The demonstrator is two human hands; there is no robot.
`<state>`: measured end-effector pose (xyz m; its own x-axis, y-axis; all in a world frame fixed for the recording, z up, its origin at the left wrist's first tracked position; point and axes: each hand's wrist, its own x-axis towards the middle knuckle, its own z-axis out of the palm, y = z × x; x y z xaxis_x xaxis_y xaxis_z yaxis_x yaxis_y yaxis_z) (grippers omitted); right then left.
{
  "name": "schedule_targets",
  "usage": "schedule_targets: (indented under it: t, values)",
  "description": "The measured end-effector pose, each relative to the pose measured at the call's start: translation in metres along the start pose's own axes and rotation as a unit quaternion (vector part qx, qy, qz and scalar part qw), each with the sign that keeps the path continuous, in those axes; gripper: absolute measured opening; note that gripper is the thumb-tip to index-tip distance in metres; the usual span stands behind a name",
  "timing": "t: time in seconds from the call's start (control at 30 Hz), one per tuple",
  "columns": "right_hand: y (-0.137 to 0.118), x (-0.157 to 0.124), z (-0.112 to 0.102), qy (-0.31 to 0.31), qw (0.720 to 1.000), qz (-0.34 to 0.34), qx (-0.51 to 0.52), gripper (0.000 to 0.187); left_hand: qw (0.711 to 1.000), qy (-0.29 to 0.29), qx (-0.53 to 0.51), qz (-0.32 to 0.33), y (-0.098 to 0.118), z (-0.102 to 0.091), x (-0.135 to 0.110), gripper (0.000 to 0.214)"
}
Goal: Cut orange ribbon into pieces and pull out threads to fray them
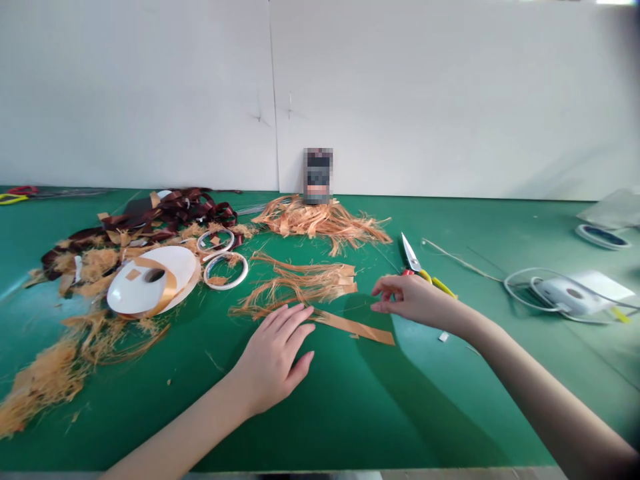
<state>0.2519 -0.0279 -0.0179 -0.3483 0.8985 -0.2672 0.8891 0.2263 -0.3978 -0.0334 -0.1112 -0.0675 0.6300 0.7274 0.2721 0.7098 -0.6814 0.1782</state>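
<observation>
My left hand point(277, 353) lies flat on the green table point(350, 400), fingers stretched out, its fingertips on the near end of an orange ribbon strip point(357, 327). My right hand point(410, 300) hovers just beyond the strip's far end, fingers curled in a loose pinch; I cannot make out anything in them. Frayed orange ribbon pieces point(305, 283) lie just past my left hand. Scissors point(419, 265) with yellow and red handles rest right behind my right hand.
A white ribbon spool point(153, 280) and two tape rings point(225, 269) sit at the left among dark brown ribbon point(170, 210) and orange fray piles point(50, 373). More frayed ribbon point(325, 223) lies by the back wall. A white device with a cable point(570, 293) sits at the right.
</observation>
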Motion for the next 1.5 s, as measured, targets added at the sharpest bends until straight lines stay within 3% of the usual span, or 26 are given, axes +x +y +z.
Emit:
schedule_targets:
  t: [0.13, 0.2, 0.3, 0.33, 0.4, 0.5, 0.6, 0.67, 0.73, 0.8, 0.87, 0.9, 1.0, 1.07, 1.13, 1.2, 1.23, 1.3, 1.37, 1.4, 1.47, 1.5]
  values:
    - [-0.006, -0.002, 0.001, -0.003, 0.999, -0.03, -0.027, 0.012, 0.999, -0.031, 0.002, 0.017, 0.008, 0.011, 0.013, 0.054]
    - [-0.01, -0.003, 0.003, 0.02, 0.999, -0.03, -0.029, 0.018, 0.998, -0.056, -0.001, 0.014, 0.009, 0.019, 0.015, 0.056]
    - [-0.016, -0.002, 0.008, 0.045, 0.987, -0.039, 0.147, 0.037, 0.997, -0.076, -0.014, 0.012, 0.006, 0.025, 0.014, 0.055]
    - [-0.019, -0.001, 0.011, 0.049, 0.965, -0.05, 0.251, 0.04, 0.997, -0.077, -0.016, 0.012, 0.005, 0.026, 0.014, 0.055]
    - [-0.023, 0.002, 0.015, 0.052, 0.891, -0.073, 0.445, 0.042, 0.997, -0.078, -0.02, 0.011, 0.004, 0.025, 0.013, 0.056]
    - [-0.03, 0.006, 0.017, 0.034, 0.795, -0.078, 0.601, 0.04, 0.997, -0.08, -0.022, 0.009, 0.005, 0.023, 0.013, 0.056]
    - [-0.033, 0.006, 0.014, -0.013, 0.763, -0.063, 0.643, 0.035, 0.996, -0.085, -0.025, 0.005, 0.006, 0.022, 0.014, 0.057]
    - [-0.034, 0.004, 0.011, -0.046, 0.799, -0.062, 0.596, 0.034, 0.995, -0.091, -0.03, 0.001, 0.007, 0.021, 0.015, 0.057]
    - [-0.034, 0.002, 0.01, -0.054, 0.885, -0.063, 0.459, 0.045, 0.995, -0.094, -0.035, 0.0, 0.007, 0.021, 0.015, 0.056]
    - [-0.034, -0.001, 0.013, -0.008, 0.962, -0.057, 0.265, 0.048, 0.995, -0.09, -0.037, -0.001, 0.007, 0.021, 0.015, 0.055]
    - [-0.034, -0.002, 0.018, 0.059, 0.99, -0.039, 0.119, 0.026, 0.996, -0.086, -0.037, 0.0, 0.006, 0.022, 0.014, 0.055]
    - [-0.035, -0.003, 0.02, 0.079, 0.992, -0.025, 0.091, 0.013, 0.996, -0.084, -0.036, 0.001, 0.006, 0.022, 0.014, 0.055]
    - [-0.036, -0.005, 0.023, 0.074, 0.979, 0.025, 0.186, 0.038, 0.996, -0.085, -0.032, 0.003, 0.006, 0.023, 0.014, 0.054]
    - [-0.036, -0.006, 0.021, 0.056, 0.939, 0.048, 0.335, 0.044, 0.996, -0.084, -0.034, 0.001, 0.007, 0.023, 0.013, 0.054]
    - [-0.035, -0.006, 0.016, 0.066, 0.876, 0.047, 0.475, 0.042, 0.996, -0.085, -0.033, 0.0, 0.007, 0.023, 0.013, 0.055]
    - [-0.032, -0.004, 0.013, 0.11, 0.825, 0.017, 0.554, 0.038, 0.996, -0.088, -0.032, 0.001, 0.007, 0.024, 0.013, 0.056]
    - [-0.031, -0.003, 0.012, 0.143, 0.818, -0.01, 0.556, 0.036, 0.996, -0.087, -0.032, 0.001, 0.007, 0.024, 0.013, 0.056]
    - [-0.027, -0.001, 0.012, 0.208, 0.857, -0.076, 0.465, 0.042, 0.996, -0.081, -0.036, -0.003, 0.007, 0.025, 0.012, 0.055]
    - [-0.023, 0.002, 0.015, 0.271, 0.918, -0.133, 0.257, 0.056, 0.996, -0.075, -0.04, -0.005, 0.007, 0.025, 0.012, 0.054]
    - [-0.021, 0.004, 0.017, 0.291, 0.933, -0.154, 0.144, 0.057, 0.996, -0.075, -0.041, -0.005, 0.007, 0.025, 0.013, 0.055]
    - [-0.021, 0.005, 0.021, 0.321, 0.93, -0.18, -0.008, 0.04, 0.996, -0.076, -0.043, -0.006, 0.008, 0.024, 0.013, 0.055]
    - [-0.022, 0.005, 0.022, 0.335, 0.923, -0.186, -0.035, 0.028, 0.996, -0.076, -0.045, -0.009, 0.008, 0.023, 0.014, 0.055]
